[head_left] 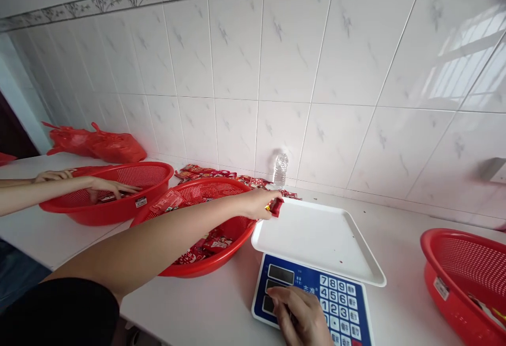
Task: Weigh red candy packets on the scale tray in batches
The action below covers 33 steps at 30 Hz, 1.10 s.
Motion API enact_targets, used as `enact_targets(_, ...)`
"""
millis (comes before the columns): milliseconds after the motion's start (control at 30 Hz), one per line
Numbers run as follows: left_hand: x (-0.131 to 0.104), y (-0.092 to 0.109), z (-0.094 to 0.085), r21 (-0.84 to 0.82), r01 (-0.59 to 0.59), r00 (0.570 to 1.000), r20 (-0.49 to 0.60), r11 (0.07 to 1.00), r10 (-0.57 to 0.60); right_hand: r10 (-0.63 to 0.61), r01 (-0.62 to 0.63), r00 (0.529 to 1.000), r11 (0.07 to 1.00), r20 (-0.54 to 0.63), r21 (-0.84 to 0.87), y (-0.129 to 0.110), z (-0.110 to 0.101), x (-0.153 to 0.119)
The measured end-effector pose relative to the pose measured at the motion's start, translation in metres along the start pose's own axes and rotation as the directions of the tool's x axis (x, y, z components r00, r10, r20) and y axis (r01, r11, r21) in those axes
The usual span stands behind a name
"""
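Note:
My left hand (261, 204) holds a small red packet (275, 207) at the left corner of the white scale tray (316, 230). Under my left forearm is a red basket (209, 269) with red packets (213, 243) in it. My right hand (302, 314) is curled over the blue scale panel (312, 283), beside its displays and number keys. Its fingers are bent together, and whatever they may hold is hidden. Only a few tiny specks lie on the tray.
Another person's hands (106, 188) reach over a second red basket (158, 204) on the left. Red bags (118, 147) sit behind it. Red packets (197, 171) and a clear bottle (281, 171) stand along the wall. A third basket (454, 293) is at right.

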<state>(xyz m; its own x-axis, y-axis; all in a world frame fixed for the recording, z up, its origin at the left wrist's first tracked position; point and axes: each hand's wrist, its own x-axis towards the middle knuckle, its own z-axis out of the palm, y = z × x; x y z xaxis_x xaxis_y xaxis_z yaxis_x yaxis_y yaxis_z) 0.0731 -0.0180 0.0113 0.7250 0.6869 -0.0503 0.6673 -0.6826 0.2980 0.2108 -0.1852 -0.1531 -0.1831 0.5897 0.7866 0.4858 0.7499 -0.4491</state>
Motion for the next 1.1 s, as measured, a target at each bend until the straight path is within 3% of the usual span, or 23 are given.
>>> enact_targets(100, 0.014, 0.011, 0.019, 0.074, -0.062, 0.991, 0.122, 0.995, 0.052, -0.016, 0.016, 1.0, 1.0, 0.022, 0.023, 0.0, -0.002, 0.002)
enact_targets(233, 0.024, 0.018, 0.032, 0.158, -0.035, 0.98, 0.199, 0.987, 0.003, 0.013, -0.013, 1.0, 0.999, 0.015, 0.032, 0.001, -0.003, 0.004)
enact_targets(367, 0.028, 0.015, 0.025, 0.12, 0.033, 0.989, 0.136, 0.992, -0.05, -0.001, 0.001, 1.0, 1.0, 0.021, 0.002, 0.001, -0.001, 0.001)
enact_targets(567, 0.03, 0.0, 0.022, -0.104, 0.059, 0.998, -0.028, 0.993, -0.062, 0.002, -0.002, 1.0, 1.0, 0.02, 0.003, 0.001, 0.0, 0.0)
enact_targets(700, 0.026, -0.006, 0.033, 0.004, 0.034, 0.994, -0.1, 0.999, -0.033, -0.017, 0.015, 0.998, 1.0, 0.054, 0.024, 0.0, -0.003, 0.002)
enact_targets(867, 0.016, -0.009, 0.044, 0.048, -0.028, 0.999, -0.042, 0.998, 0.03, -0.016, 0.014, 0.997, 1.0, 0.077, 0.026, 0.001, -0.005, 0.003)
enact_targets(1100, 0.01, -0.004, 0.043, 0.048, -0.028, 1.0, 0.001, 0.998, 0.028, 0.016, -0.019, 0.997, 0.999, 0.072, 0.034, -0.001, -0.003, 0.001)
